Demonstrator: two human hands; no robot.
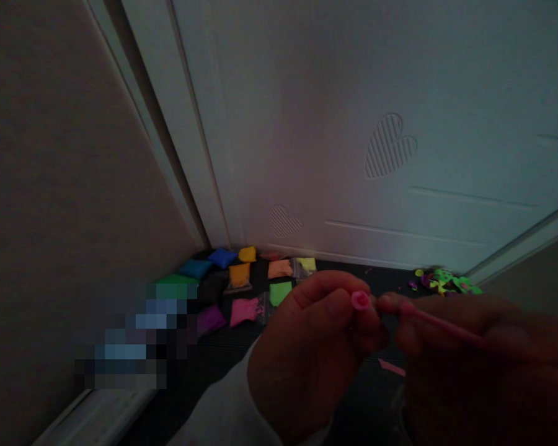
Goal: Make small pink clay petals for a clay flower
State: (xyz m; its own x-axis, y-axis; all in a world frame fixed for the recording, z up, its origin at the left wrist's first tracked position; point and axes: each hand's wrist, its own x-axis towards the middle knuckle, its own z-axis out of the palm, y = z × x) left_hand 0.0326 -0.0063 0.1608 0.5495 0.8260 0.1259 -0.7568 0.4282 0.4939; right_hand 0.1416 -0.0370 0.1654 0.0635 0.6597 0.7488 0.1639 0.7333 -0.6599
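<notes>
Pressure from the left hand, whose thumb and fingertips pinch a small pink curl, could flatten it, should the grip tighten on what looks like soft modelling clay. Too slack a hold, I judge, might let the curl roll out and drop to the dark floor, where it could pick up grit. At about 5 o'clock from the curl, a loose pink strip lies flat on that floor, easily stepped on or dirtied. Towards 3 o'clock, the right hand has its fingers folded around a slender pink rod; if it strayed towards 9 o'clock, a fingertip could dent the curl's side. Whether it touches the curl already, I cannot tell. Dim light makes a misjudged nudge likelier.

As for looks, the curl sits at the left hand's fingertips, its rolled face towards the camera. Its left edge runs in under the thumb; the middle winds inward like a tiny rosebud, with a darker, redder hollow; the right side shows a rounded, slightly uneven rim. The colour is a bright pink, vivid against the shadowed fingers; finer surface marks are too blurred to read.
</notes>
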